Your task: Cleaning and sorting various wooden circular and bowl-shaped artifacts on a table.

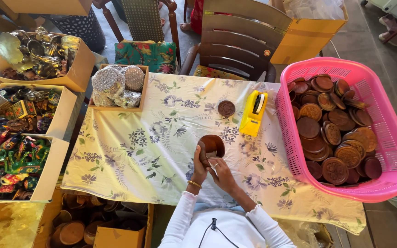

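**Bowl held low over the cloth**

Across the table, a floral cloth (129, 151) serves as the landmark for everything else. Right of the cloth sits a pink basket (391, 151) heaped with carved brown discs (334, 138). Left of it, open boxes (63, 121) hold painted figures. At its far edge stand a tray of foil-wrapped pieces (118, 87), a yellow tape dispenser (253, 112) and one lone lid (226, 108). Near the cloth's front edge, both hands meet around a brown wooden bowl (212, 147).

The bowl tips on its side, mouth toward the camera; as I judge it, a loose grip could let it roll off the front edge, since only fingertips steady it.

The left hand (200, 167) rises wrist-up, fingers curled around the bowl's left wall. The right hand (221, 173) angles in from below, fingers closed together, touching the bowl's base.
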